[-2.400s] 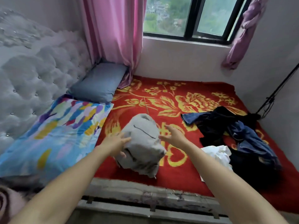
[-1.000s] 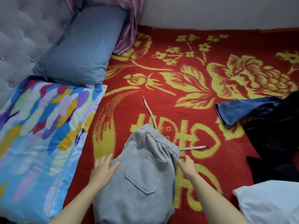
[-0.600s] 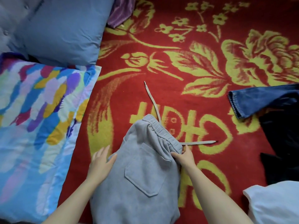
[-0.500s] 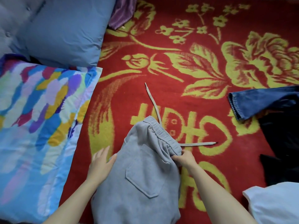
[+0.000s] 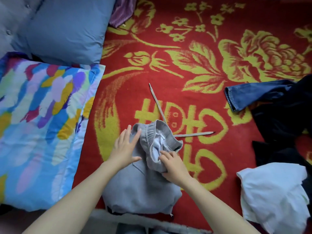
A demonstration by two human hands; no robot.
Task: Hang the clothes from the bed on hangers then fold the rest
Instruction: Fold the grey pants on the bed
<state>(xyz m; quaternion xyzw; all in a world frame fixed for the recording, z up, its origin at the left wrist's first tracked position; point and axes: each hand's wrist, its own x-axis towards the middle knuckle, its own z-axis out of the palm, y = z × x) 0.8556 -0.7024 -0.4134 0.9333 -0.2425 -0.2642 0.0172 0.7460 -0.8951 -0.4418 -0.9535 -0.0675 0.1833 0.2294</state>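
- grey sweatpants (image 5: pixel 140 188) lie on the bed's red blanket (image 5: pixel 185 68), near its front edge, between the two forearms; the waistband end is turned back toward the person, with white lining showing.
- left hand (image 5: pixel 124 147): fingers straight and spread, flat on the fabric just left of the waistband; its grip holds nothing.
- right hand (image 5: pixel 173 164): fingers curled, grip pinches the turned-back waistband fold (thumb mostly hidden).
- two drawstring ends (image 5: pixel 194 134) lie flat on the blanket, one pointing away, one pointing right.
- left side: patterned pillow (image 5: pixel 42 124), with blue pillow (image 5: pixel 64 29) behind it.
- right side: jeans leg (image 5: pixel 244 97), dark clothes (image 5: pixel 283 119) in a heap, white garment (image 5: pixel 273 195) nearest the front edge; all lie apart from the sweatpants.
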